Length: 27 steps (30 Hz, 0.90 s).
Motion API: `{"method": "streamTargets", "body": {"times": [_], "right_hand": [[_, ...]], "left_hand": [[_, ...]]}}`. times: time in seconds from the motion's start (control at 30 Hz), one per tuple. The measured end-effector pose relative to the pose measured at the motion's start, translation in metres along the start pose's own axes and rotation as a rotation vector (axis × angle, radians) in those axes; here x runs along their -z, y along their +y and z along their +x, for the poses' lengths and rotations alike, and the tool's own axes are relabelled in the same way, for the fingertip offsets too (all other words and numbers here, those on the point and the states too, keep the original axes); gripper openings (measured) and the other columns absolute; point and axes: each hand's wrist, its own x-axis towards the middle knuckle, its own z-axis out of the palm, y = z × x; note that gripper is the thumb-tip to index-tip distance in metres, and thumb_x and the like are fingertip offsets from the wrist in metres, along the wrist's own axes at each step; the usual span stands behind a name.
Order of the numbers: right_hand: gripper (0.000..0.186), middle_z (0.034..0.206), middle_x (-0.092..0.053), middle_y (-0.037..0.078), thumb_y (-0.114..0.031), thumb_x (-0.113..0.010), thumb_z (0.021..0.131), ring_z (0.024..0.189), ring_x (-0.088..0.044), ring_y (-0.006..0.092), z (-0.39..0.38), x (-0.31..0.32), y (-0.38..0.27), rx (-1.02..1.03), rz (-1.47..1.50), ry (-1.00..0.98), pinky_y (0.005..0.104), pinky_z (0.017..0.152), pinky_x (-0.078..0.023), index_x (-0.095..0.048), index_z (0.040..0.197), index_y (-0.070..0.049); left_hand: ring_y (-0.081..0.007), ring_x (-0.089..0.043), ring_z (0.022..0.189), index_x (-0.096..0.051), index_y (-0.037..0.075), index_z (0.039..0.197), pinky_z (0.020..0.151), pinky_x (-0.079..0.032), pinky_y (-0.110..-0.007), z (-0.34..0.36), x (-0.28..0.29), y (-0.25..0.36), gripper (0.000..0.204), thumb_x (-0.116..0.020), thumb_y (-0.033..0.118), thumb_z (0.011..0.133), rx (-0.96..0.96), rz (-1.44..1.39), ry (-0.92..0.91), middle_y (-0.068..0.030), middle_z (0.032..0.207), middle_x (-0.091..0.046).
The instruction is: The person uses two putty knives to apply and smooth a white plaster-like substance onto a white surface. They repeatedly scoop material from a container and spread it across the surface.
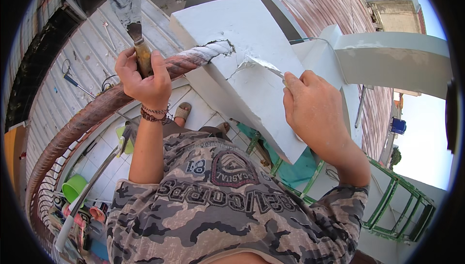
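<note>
At the far centre, pillar: one white pillar [261, 104] with a broad flat face, standing before the person, between the two hands.
Joint: one ragged hole [231, 47] in the pillar's left side of the face, where the rail end goes in; at least one crack [232, 75] runs just to the right of it.
Handrail: one thick brown rail [106, 104], curving from the near left up to the pillar; its far end is smeared white.
Right hand: one bare hand [315, 109], grasping a single narrow putty knife [266, 64] by its handle end; the blade points left, its tip at white paste beside the crack.
Left hand: one bare hand [145, 82], palm up, fingers curled around the wooden handle of one wide scraper [134, 31]; the blade points away, streaked with white, above the rail and left of the pillar.
Wrist: at least two bracelets [154, 114], both on the left arm.
Clothing: one camouflage shirt [218, 215]; two sandals, the left one [183, 112] plainer to see.
Near right: one green ladder [385, 202], and one teal cloth [295, 167] below the pillar.
Near left: one lime-green bucket [73, 189] among other items.
Far right: one curved white beam [392, 55], and one small blue tank [398, 126] beyond it.
</note>
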Motion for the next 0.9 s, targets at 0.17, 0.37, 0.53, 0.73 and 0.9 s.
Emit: {"method": "streamTargets", "body": {"times": [0.17, 0.37, 0.53, 0.73, 0.9], "right_hand": [[0.017, 0.085, -0.06, 0.016, -0.002, -0.06, 0.077, 0.081, -0.063, 0.0283, 0.005, -0.017, -0.01, 0.028, 0.023, 0.013, 0.0355, 0.066, -0.054, -0.06, 0.093, 0.005], [0.026, 0.087, -0.059, 0.018, -0.004, -0.061, 0.077, 0.081, -0.062, 0.0272, -0.011, -0.018, -0.032, 0.051, -0.022, -0.021, 0.0335, 0.067, -0.055, -0.057, 0.1, 0.009], [0.019, 0.085, -0.059, 0.017, -0.006, -0.061, 0.077, 0.081, -0.062, 0.0255, -0.011, -0.011, -0.055, 0.054, 0.006, -0.072, 0.0309, 0.064, -0.053, -0.064, 0.091, 0.007], [0.032, 0.085, -0.06, 0.02, -0.005, -0.062, 0.074, 0.077, -0.063, 0.0274, 0.001, 0.005, -0.074, 0.113, -0.059, -0.17, 0.032, 0.064, -0.053, -0.06, 0.1, 0.013], [0.046, 0.088, -0.061, 0.022, -0.003, -0.059, 0.076, 0.08, -0.064, 0.0299, -0.006, -0.003, -0.073, 0.169, -0.101, -0.174, 0.0339, 0.065, -0.055, -0.054, 0.117, 0.019]], "left_hand": [[-0.0141, -0.06, 0.078, -0.047, -0.007, 0.118, 0.073, -0.05, -0.025, 0.004, 0.007, 0.002, 0.041, -0.069, 0.0, 0.084, -0.014, 0.002, -0.005, -0.0128, 0.091, -0.063], [-0.0141, -0.061, 0.078, -0.048, -0.007, 0.118, 0.074, -0.05, -0.025, 0.002, 0.009, 0.002, 0.041, -0.069, 0.001, 0.084, -0.045, 0.056, -0.021, -0.0141, 0.092, -0.064], [-0.0142, -0.061, 0.08, -0.048, -0.007, 0.118, 0.075, -0.05, -0.025, 0.001, 0.009, 0.001, 0.042, -0.07, 0.002, 0.084, -0.035, 0.03, -0.019, -0.0141, 0.093, -0.064], [-0.0149, -0.062, 0.082, -0.048, -0.007, 0.118, 0.076, -0.051, -0.025, 0.0, 0.007, -0.003, 0.043, -0.071, 0.002, 0.084, -0.053, 0.035, -0.015, -0.0141, 0.094, -0.064], [-0.0169, -0.063, 0.085, -0.048, -0.009, 0.118, 0.077, -0.051, -0.027, -0.003, 0.008, -0.007, 0.043, -0.071, 0.001, 0.083, -0.056, 0.05, -0.021, -0.0158, 0.098, -0.062]]}}
